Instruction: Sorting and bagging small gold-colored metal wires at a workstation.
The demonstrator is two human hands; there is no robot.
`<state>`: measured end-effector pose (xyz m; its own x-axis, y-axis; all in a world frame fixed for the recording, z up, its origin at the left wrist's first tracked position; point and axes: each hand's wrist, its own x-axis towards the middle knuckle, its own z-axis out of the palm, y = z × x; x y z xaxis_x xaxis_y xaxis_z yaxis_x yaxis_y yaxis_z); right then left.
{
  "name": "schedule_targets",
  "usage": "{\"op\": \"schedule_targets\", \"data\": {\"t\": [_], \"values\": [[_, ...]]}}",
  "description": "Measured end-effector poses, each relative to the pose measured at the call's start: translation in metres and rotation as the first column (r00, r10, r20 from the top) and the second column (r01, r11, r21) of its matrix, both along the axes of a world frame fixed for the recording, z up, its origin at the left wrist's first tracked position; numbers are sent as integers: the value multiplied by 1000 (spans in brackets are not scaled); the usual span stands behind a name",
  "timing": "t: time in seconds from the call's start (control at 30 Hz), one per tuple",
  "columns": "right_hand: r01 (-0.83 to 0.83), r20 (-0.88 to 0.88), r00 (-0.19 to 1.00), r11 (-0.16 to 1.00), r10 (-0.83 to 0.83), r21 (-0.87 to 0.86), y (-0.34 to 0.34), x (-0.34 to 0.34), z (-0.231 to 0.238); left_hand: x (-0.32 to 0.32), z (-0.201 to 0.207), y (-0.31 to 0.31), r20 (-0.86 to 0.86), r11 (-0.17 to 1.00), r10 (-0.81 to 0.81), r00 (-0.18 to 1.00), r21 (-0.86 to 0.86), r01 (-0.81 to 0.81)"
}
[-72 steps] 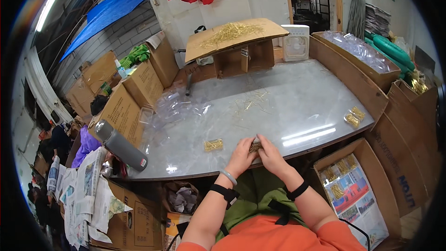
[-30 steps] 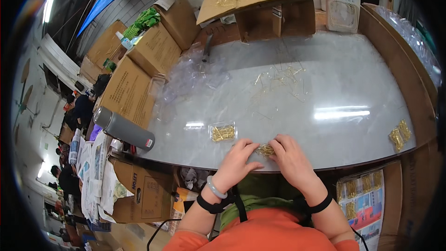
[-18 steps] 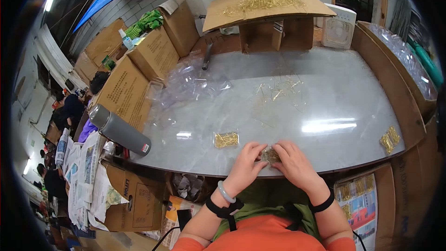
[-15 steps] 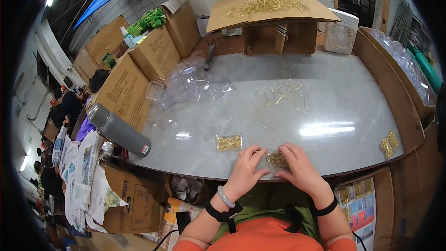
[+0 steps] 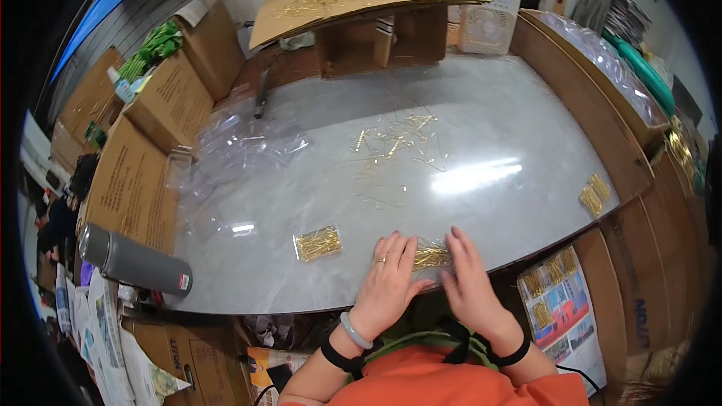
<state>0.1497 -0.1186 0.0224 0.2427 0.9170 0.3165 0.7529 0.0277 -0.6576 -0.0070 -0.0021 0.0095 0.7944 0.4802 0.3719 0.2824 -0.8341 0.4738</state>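
With thumbs spread apart from the fingers on your left hand [image 5: 385, 284] and right hand [image 5: 474, 292], the gold wire bundle [image 5: 432, 257] lies between your fingertips — light, even pressure from both sides should keep its wires aligned.

The left hand [image 5: 387, 278] is set left of the grip gap, back uppermost, fingers extended forward, thumb [image 5: 421, 284] pointed inward across its near side. The right hand [image 5: 470, 286] is set opposite, fingers extended forward, palm turned partly inward. The hands are not joined. Behind the grip, the left forearm [image 5: 314, 377] and right forearm [image 5: 532, 361] are angled inward.
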Motion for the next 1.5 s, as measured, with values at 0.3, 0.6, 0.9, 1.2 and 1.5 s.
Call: {"op": "schedule_targets", "data": {"t": [0.3,0.6,0.9,1.2,1.5], "values": [[-12,-99,995,996,21,84,17,4,8,-1,-7,-2,36,1000,16,999,4,-16],[-39,248,969,997,21,69,60,31,20,0,-4,-4,140,998,57,988,23,-61],[8,350,936,990,43,-141,82,16,11,-4,-13,-6,152,979,42,988,189,-71],[10,232,973,998,7,-69,64,47,6,-3,-13,-7,102,994,56,993,86,-65],[-30,165,986,1000,31,-8,37,47,6,-6,-6,-5,144,1000,16,989,3,-17]]}}
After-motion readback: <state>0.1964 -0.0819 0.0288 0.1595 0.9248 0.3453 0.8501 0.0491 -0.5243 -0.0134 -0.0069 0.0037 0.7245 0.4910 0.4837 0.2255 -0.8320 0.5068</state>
